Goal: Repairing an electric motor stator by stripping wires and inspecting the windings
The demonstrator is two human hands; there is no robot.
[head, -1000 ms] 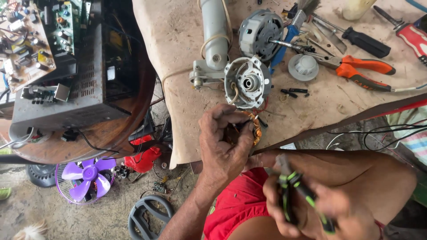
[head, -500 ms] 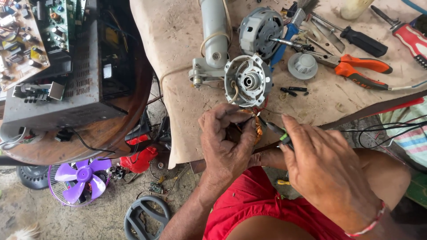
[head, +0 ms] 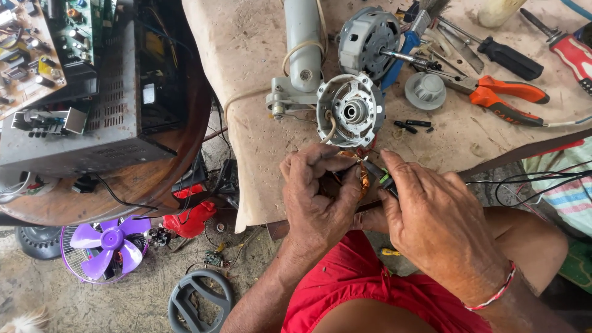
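My left hand [head: 317, 197] is closed around a motor stator with copper windings [head: 362, 177], held at the near edge of the cloth-covered table [head: 259, 129]. My right hand [head: 435, 219] grips a green-and-black handled tool [head: 385, 177] whose tip is at the copper coil. Just beyond my hands lies a round metal motor housing [head: 350, 111] attached to a grey fan neck [head: 302, 43]. Another motor body [head: 370, 38] with its shaft lies behind it.
Orange-handled pliers [head: 509, 98], a black screwdriver [head: 507, 57], a red screwdriver [head: 570, 49] and a grey knob [head: 425, 90] lie on the right of the table. At left sits an opened electronics chassis [head: 80, 98]. A purple fan blade [head: 102, 243] lies on the floor.
My right hand came up from my lap with the green-handled tool and now presses its tip against the stator in my left hand.
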